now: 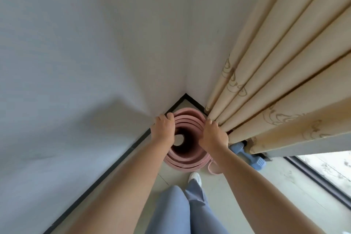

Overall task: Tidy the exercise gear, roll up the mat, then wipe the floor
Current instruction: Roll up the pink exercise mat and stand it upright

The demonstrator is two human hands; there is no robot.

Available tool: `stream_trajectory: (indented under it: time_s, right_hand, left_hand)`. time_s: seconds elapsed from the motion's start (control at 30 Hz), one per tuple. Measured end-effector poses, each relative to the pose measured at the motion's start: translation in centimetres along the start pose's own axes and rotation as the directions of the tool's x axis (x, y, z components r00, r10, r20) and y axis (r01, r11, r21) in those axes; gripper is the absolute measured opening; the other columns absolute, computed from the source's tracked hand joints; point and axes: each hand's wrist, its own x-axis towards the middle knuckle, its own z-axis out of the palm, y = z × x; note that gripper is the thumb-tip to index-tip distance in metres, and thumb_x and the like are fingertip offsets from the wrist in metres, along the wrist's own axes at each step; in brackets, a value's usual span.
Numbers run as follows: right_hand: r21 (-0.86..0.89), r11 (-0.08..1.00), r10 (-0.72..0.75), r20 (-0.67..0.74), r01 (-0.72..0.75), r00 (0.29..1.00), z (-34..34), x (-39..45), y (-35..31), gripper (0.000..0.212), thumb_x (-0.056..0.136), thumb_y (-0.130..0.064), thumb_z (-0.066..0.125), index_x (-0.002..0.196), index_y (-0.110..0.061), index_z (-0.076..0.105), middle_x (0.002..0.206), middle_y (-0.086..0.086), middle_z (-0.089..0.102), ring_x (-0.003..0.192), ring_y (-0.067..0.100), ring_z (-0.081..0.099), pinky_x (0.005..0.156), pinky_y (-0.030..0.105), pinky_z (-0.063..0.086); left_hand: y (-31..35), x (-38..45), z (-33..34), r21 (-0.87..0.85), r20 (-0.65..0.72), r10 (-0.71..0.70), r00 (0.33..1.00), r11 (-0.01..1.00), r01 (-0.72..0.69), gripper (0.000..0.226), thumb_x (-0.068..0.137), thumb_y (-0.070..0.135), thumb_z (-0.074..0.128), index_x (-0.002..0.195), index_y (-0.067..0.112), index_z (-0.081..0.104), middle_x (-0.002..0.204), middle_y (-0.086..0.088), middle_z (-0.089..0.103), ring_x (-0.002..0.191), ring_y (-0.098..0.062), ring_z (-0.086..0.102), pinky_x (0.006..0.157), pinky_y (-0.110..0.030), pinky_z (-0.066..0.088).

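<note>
One rolled mat (187, 161) stands on end in the corner of the room, pink, its coils seen from above with a dark hollow down the middle. It sits on the pale floor (224, 192) where two white walls (76, 53) meet, just inside the black skirting (117, 159) that runs along their foot.

Two hands are on it. The left hand (164, 129) is at the left side of the roll's top rim, its grip clamped there — fingers curled over the edge, knuckles up. The right hand (213, 135) is at the right side of the rim, fingers bent downward against the outer coil; how far they wrap round the mat cannot be told, since the back of the hand hides them. Both bare forearms reach forward from the bottom of the view.

One blue dumbbell (248, 153) lies on the floor just beside the mat to the right, partly tucked under the hem of a beige curtain (275, 72) that hangs in several folds with a faint printed pattern. A pink loop (213, 170) — a strap or band, which one cannot be told — lies on the floor touching the roll's lower right.

Two legs in blue trousers (182, 213) show below, with one white shoe (194, 176) near the mat. A window (330, 167) with a dark frame sits at the lower right.
</note>
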Motion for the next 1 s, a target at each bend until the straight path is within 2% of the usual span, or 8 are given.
stream_trajectory:
  time_s: [0.23, 0.47, 0.63, 0.77, 0.83, 0.87, 0.9, 1.0]
  right_hand:
    - [0.045, 0.998, 0.052, 0.062, -0.054, 0.997, 0.0, 12.3, 0.5, 0.047, 0.087, -0.014, 0.059, 0.129, -0.010, 0.039, 0.125, 0.009, 0.051, 0.110, 0.025, 0.055, 0.088, 0.034, 0.050]
    - [0.031, 0.995, 0.096, 0.057, -0.098, 0.994, 0.8, 22.3, 0.2, 0.043, 0.091, -0.012, 0.054, 0.130, -0.008, 0.038, 0.131, 0.012, 0.044, 0.118, 0.024, 0.049, 0.096, 0.033, 0.048]
    - [-0.037, 0.998, 0.054, -0.065, -0.057, 0.996, 0.9, 27.8, -0.9, 0.043, 0.090, -0.020, 0.053, 0.128, -0.007, 0.036, 0.128, 0.014, 0.045, 0.114, 0.026, 0.048, 0.094, 0.032, 0.046]
    - [-0.089, 0.993, 0.073, -0.056, -0.078, 0.996, 1.3, 28.2, -0.8, 0.065, 0.091, -0.036, 0.049, 0.142, -0.005, 0.023, 0.137, 0.020, 0.040, 0.121, 0.034, 0.044, 0.098, 0.042, 0.041]
    - [-0.086, 0.994, 0.060, -0.063, -0.065, 0.996, 2.1, 27.6, -0.9, 0.072, 0.081, -0.035, 0.063, 0.137, 0.000, 0.035, 0.125, 0.024, 0.051, 0.108, 0.039, 0.055, 0.088, 0.043, 0.047]
    - [-0.080, 0.995, 0.049, -0.112, -0.058, 0.992, 2.4, 27.5, -0.9, 0.072, 0.076, -0.033, 0.069, 0.133, 0.002, 0.042, 0.117, 0.026, 0.056, 0.099, 0.041, 0.059, 0.082, 0.044, 0.049]
    - [-0.068, 0.996, 0.050, -0.118, -0.058, 0.992, 2.4, 27.5, -0.9, 0.071, 0.077, -0.031, 0.069, 0.134, 0.003, 0.042, 0.118, 0.026, 0.055, 0.100, 0.042, 0.058, 0.083, 0.044, 0.048]
    - [-0.057, 0.997, 0.053, -0.051, -0.056, 0.997, 2.0, 28.0, -1.0, 0.071, 0.090, -0.035, 0.050, 0.145, -0.002, 0.020, 0.139, 0.023, 0.038, 0.123, 0.038, 0.041, 0.100, 0.044, 0.036]
  left_hand:
    - [2.1, 12.2, 0.6, 0.009, 0.052, 0.018, 0.999, 1.000, -0.019, 0.047, 0.089, 0.004, 0.055, 0.131, 0.006, 0.035, 0.129, -0.018, 0.045, 0.118, -0.029, 0.046, 0.094, -0.034, 0.047]
    - [3.3, 22.1, 2.7, -0.016, 0.081, 0.010, 0.997, 1.000, -0.009, 0.043, 0.094, 0.011, 0.050, 0.132, 0.007, 0.032, 0.132, -0.016, 0.042, 0.121, -0.027, 0.045, 0.099, -0.033, 0.046]
    - [3.5, 27.8, 2.0, -0.042, 0.011, 0.023, 1.000, 0.999, -0.023, 0.053, 0.093, 0.017, 0.047, 0.139, 0.007, 0.023, 0.134, -0.016, 0.037, 0.121, -0.028, 0.042, 0.097, -0.033, 0.042]
    - [2.6, 28.5, 2.3, -0.059, 0.069, 0.053, 0.996, 0.997, -0.049, 0.075, 0.093, 0.040, 0.046, 0.149, 0.013, 0.005, 0.140, -0.015, 0.031, 0.125, -0.030, 0.039, 0.098, -0.036, 0.041]
    - [2.1, 27.7, 3.1, -0.069, 0.103, 0.048, 0.993, 0.997, -0.041, 0.079, 0.092, 0.043, 0.047, 0.150, 0.013, 0.002, 0.144, -0.013, 0.026, 0.128, -0.029, 0.035, 0.101, -0.036, 0.040]
    - [1.9, 27.6, 3.3, -0.070, 0.100, 0.050, 0.994, 0.997, -0.043, 0.079, 0.092, 0.043, 0.046, 0.150, 0.013, 0.002, 0.146, -0.012, 0.025, 0.129, -0.029, 0.034, 0.102, -0.036, 0.039]
    - [1.8, 27.7, 3.4, -0.073, 0.086, 0.051, 0.995, 0.996, -0.045, 0.077, 0.092, 0.042, 0.045, 0.150, 0.013, 0.003, 0.146, -0.012, 0.025, 0.130, -0.029, 0.034, 0.103, -0.036, 0.038]
    - [2.0, 28.2, 3.1, -0.070, 0.045, 0.049, 0.998, 0.996, -0.046, 0.074, 0.094, 0.043, 0.041, 0.150, 0.012, 0.005, 0.148, -0.013, 0.024, 0.132, -0.030, 0.032, 0.105, -0.037, 0.034]
